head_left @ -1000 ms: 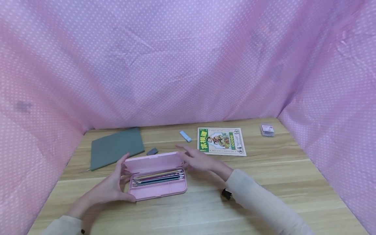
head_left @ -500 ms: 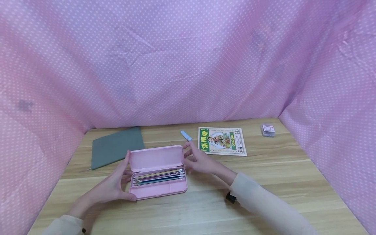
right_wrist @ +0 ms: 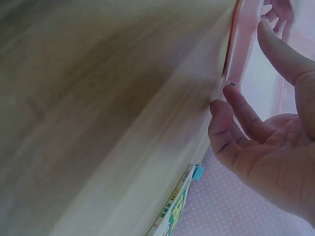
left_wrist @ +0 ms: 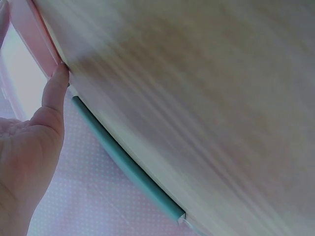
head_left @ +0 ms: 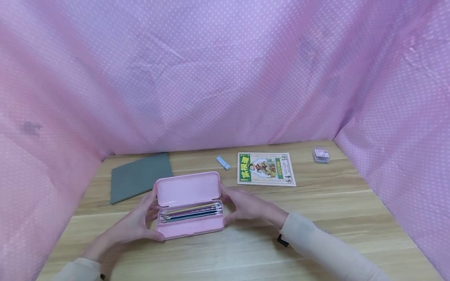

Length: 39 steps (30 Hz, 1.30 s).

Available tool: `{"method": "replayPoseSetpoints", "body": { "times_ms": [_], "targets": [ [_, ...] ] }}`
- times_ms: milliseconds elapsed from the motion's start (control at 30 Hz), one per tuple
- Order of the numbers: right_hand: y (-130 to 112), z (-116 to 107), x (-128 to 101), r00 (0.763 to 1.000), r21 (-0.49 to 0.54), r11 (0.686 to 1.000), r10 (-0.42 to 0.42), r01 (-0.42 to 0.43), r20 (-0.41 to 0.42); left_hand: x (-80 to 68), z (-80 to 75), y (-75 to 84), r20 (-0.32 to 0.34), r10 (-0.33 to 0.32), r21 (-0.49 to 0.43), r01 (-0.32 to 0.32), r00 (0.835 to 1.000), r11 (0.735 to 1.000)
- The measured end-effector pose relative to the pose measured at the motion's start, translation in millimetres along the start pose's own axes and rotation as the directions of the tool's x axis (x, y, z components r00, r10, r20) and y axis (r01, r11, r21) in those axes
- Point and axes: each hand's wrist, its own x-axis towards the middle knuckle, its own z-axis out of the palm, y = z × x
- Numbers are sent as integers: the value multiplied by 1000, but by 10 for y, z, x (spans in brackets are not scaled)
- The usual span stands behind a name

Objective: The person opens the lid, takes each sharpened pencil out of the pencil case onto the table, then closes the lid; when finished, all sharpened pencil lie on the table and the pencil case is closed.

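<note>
A pink pencil case (head_left: 177,231) lies on the table with its lid (head_left: 188,189) raised at the back. Several pencils (head_left: 191,212) lie side by side in the rear part of the tray. My left hand (head_left: 131,224) grips the left end, thumb at the front corner and fingers toward the lid. At the right end, my right hand (head_left: 246,205) has its thumb by the front corner and its fingers beside the lid's edge. The right wrist view shows these fingers (right_wrist: 246,120) bent close to the case. Parts of both hands' contact are hidden.
A grey-green notebook (head_left: 138,177) lies at the back left. Behind the lid is a small light-blue strip (head_left: 223,163). An illustrated booklet (head_left: 266,169) lies right of it, and a small clear box (head_left: 321,155) sits far right. Pink dotted cloth (head_left: 225,78) surrounds the table.
The lid has swung further up and back, and now hides the small dark eraser behind it. My right hand has come down from the lid to the case's right end. The left hand has hardly moved.
</note>
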Motion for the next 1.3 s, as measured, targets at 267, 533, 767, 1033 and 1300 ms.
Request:
{"method": "replayPoseSetpoints", "body": {
  "times_ms": [267,533,767,1033,1300],
  "targets": [
    [36,-12,-51,999,-85,996,31,-29,15,72,53,2,19,-47,-12,47,999,999],
    [-50,-55,-54,999,-177,983,51,-51,-7,88,29,28,28,-58,-5,58,998,998],
    [-329,-122,120,983,-265,958,-142,107,-116,-11,-19,20,9,-78,4,78,997,997],
    [-487,21,405,949,-439,858,-314,268,-34,17,-23,57,25,-82,-3,82,996,997],
    [-528,285,591,959,-462,848,-284,260,18,1,-3,90,35,-114,-12,114,993,993]
  ]
}}
